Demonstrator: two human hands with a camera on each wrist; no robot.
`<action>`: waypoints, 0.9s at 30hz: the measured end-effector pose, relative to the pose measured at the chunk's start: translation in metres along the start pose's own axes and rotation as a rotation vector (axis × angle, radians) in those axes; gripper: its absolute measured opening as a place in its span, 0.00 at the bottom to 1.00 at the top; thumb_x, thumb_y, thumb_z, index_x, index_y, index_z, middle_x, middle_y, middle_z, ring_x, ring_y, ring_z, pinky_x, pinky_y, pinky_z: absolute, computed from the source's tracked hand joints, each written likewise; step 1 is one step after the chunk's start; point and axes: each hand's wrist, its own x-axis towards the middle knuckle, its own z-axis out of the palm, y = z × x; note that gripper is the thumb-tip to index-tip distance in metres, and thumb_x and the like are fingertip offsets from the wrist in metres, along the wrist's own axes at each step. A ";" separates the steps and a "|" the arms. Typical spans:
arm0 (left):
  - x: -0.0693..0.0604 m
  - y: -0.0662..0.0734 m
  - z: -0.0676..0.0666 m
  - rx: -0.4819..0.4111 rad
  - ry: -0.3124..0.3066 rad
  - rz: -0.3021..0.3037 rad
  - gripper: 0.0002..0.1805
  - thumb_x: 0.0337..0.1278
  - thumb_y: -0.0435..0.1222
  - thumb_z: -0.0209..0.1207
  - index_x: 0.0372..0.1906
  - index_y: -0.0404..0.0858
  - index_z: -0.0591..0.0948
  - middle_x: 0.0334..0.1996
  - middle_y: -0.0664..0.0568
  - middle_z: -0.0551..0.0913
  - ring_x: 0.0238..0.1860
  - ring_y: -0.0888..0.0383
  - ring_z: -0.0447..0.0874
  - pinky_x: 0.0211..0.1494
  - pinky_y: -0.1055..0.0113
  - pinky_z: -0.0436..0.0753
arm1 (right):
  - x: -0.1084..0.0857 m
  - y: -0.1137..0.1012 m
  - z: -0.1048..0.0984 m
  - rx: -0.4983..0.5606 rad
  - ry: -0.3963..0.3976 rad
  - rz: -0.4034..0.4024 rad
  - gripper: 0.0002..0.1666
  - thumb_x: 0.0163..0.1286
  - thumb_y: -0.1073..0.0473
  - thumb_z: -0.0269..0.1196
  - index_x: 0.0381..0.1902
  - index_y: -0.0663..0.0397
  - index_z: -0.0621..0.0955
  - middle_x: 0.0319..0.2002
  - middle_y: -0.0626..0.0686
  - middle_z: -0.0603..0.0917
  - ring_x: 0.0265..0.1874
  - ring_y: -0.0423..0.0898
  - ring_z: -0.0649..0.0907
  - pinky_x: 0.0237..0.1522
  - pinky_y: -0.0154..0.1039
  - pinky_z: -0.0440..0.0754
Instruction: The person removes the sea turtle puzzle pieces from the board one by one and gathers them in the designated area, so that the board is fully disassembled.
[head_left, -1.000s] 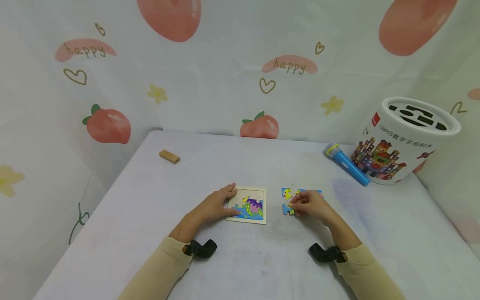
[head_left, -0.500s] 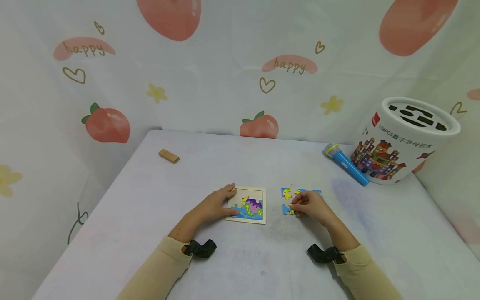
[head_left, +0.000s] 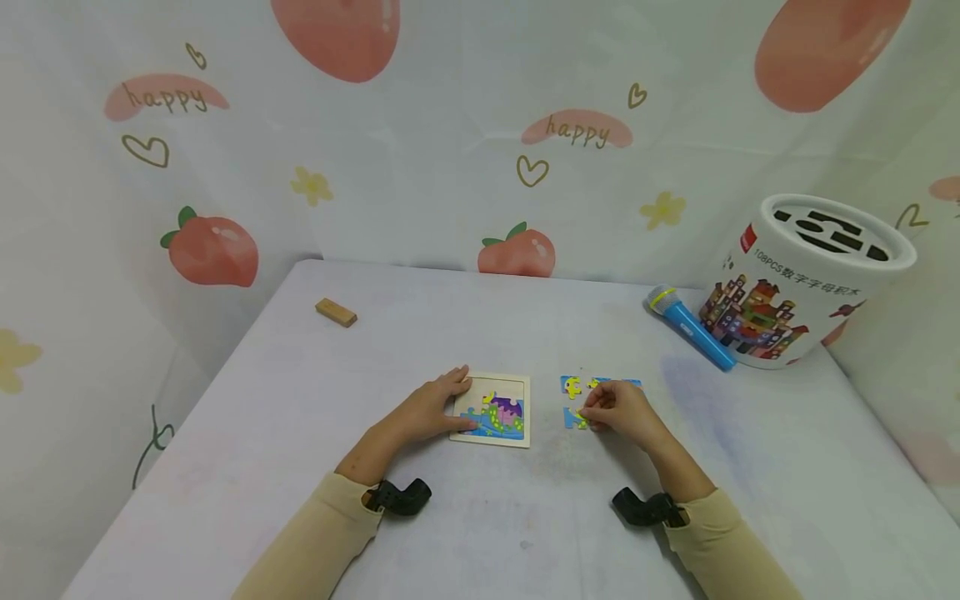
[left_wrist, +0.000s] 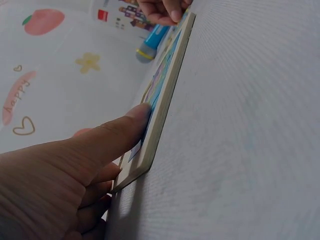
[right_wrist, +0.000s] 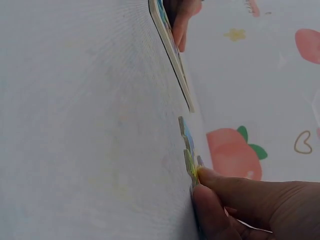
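A square wooden jigsaw puzzle tray (head_left: 490, 443) lies on the table, part filled with blue, green and purple pieces. My left hand (head_left: 426, 410) holds its left side, the thumb on the picture and the other fingers by the edge. To the right of the tray, my right hand (head_left: 624, 410) pinches a small puzzle piece (right_wrist: 189, 162) with yellow-green on it, low over the table. Beside that hand lies a blue puzzle piece (head_left: 570, 417). Farther back is a blue and yellow piece (head_left: 572, 387); other loose pieces are partly hidden behind the right hand.
A small wooden block (head_left: 336, 312) lies at the back left of the table. At the back right a blue toy microphone (head_left: 693, 332) lies against a large white bucket (head_left: 795, 292). Behind the table (head_left: 487, 525) hangs a printed curtain (head_left: 420, 167).
The whole head view shifts slightly to the left. Both hands stay nearly still, the left on the tray and the right at the loose pieces.
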 end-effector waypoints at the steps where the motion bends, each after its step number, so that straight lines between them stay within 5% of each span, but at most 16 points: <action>1: 0.000 0.000 0.000 0.004 0.000 0.001 0.43 0.48 0.49 0.66 0.68 0.37 0.64 0.73 0.51 0.54 0.74 0.49 0.48 0.73 0.49 0.54 | 0.000 0.000 0.000 -0.011 0.000 -0.007 0.08 0.60 0.65 0.64 0.32 0.68 0.77 0.23 0.54 0.79 0.21 0.39 0.79 0.25 0.31 0.81; 16: 0.000 -0.001 0.001 0.011 0.000 0.006 0.41 0.49 0.50 0.65 0.67 0.38 0.65 0.73 0.51 0.53 0.74 0.49 0.48 0.73 0.49 0.55 | -0.002 0.001 -0.006 -0.122 -0.093 -0.180 0.14 0.52 0.65 0.71 0.33 0.67 0.79 0.27 0.52 0.77 0.26 0.40 0.74 0.26 0.28 0.73; 27: -0.003 0.004 -0.001 0.107 0.002 0.056 0.36 0.53 0.48 0.63 0.64 0.34 0.69 0.71 0.46 0.59 0.72 0.46 0.55 0.72 0.52 0.58 | -0.002 0.000 -0.007 -0.129 -0.084 -0.179 0.12 0.53 0.64 0.70 0.33 0.65 0.80 0.26 0.52 0.77 0.26 0.42 0.74 0.26 0.29 0.73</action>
